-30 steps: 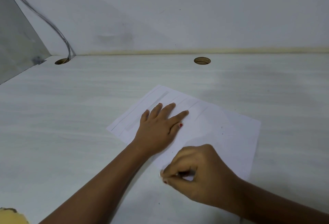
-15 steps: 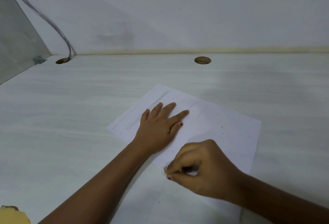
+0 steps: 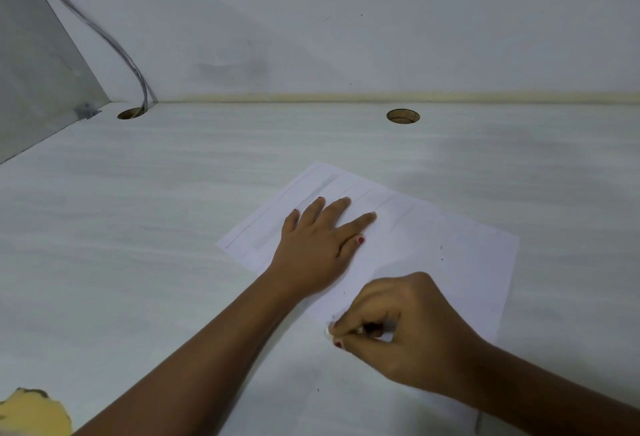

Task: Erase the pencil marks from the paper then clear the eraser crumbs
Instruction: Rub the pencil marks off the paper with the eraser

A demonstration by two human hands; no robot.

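A white sheet of paper (image 3: 457, 255) lies on the pale desk, turned at an angle, with faint grey pencil lines (image 3: 298, 210) along its far left part. My left hand (image 3: 318, 245) rests flat on the sheet, fingers spread, pressing it down. Nearer to me, my right hand (image 3: 398, 328) is pinched on a small white eraser (image 3: 329, 330), whose tip peeks out at my fingertips against the paper. A few tiny dark crumbs (image 3: 441, 253) dot the sheet right of my left hand.
The desk (image 3: 138, 228) has two round cable holes, one at the back left (image 3: 130, 113) with a grey cable (image 3: 138, 82) running into it, and one at the back middle (image 3: 402, 115). The wall stands behind. A yellow patch (image 3: 31, 413) shows at the bottom left corner.
My right hand with the eraser shifted up and right along the paper, then back a little toward me. My left hand has stayed flat in place.
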